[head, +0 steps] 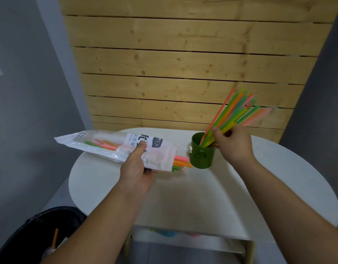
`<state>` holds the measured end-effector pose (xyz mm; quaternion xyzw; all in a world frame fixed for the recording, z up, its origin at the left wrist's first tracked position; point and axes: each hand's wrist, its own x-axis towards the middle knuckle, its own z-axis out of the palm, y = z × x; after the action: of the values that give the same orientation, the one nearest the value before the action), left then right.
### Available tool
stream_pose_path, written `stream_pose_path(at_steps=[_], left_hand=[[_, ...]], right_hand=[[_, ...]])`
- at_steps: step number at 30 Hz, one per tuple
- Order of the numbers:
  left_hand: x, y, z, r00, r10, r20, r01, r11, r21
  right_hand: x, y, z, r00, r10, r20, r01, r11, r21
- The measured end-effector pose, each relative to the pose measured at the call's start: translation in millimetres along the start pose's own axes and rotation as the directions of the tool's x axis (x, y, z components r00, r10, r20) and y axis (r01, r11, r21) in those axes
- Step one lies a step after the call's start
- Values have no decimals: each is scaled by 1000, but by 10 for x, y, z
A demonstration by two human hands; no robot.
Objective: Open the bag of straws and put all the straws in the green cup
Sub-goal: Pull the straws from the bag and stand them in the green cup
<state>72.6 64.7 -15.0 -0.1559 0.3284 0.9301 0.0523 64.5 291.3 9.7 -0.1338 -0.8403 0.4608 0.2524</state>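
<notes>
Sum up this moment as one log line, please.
step: loading straws | right hand: holds straw bunch, lower ends in green cup | left hand: holds bag, some straws inside | table

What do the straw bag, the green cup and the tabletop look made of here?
Bag: thin plastic film, white print with a clear window showing straws inside; it crinkles in the left hand. Green cup: probably moulded plastic, opaque with a soft sheen. Tabletop: smooth matte white, material unclear.

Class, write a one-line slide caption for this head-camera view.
Right hand lowers a bundle of straws into the green cup while left hand holds the opened bag.
</notes>
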Motion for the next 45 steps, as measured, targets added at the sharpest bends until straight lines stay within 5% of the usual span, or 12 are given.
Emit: stream_pose_path(at_steps=[18, 22, 24, 27, 32, 45], left_hand=[[-58, -18, 35, 998, 33, 56, -34, 999, 20], [-80, 4, 49, 999, 20, 51, -21, 1000, 9], [-86, 19, 56, 999, 20, 47, -20, 1000, -4], [-103, 34, 80, 999, 19, 31, -18, 1000, -16], [-137, 16, 97, 1000, 12, 18, -12, 1000, -6], [-30, 87, 20, 998, 45, 41, -43, 999, -33]], right_hand=[[-202, -30, -59, 980, 188, 60, -197, 938, 286], [-332, -85, -99, 908, 413, 70, -419, 894, 159], [-455, -136, -132, 842, 489, 229, -525, 840, 136], [-653, -226, -110, 788, 385, 480, -557, 778, 291], [-812, -353, 2, 897, 74, 436, -253, 895, 368], [-610, -262, -228, 880, 194, 433, -413, 764, 496]])
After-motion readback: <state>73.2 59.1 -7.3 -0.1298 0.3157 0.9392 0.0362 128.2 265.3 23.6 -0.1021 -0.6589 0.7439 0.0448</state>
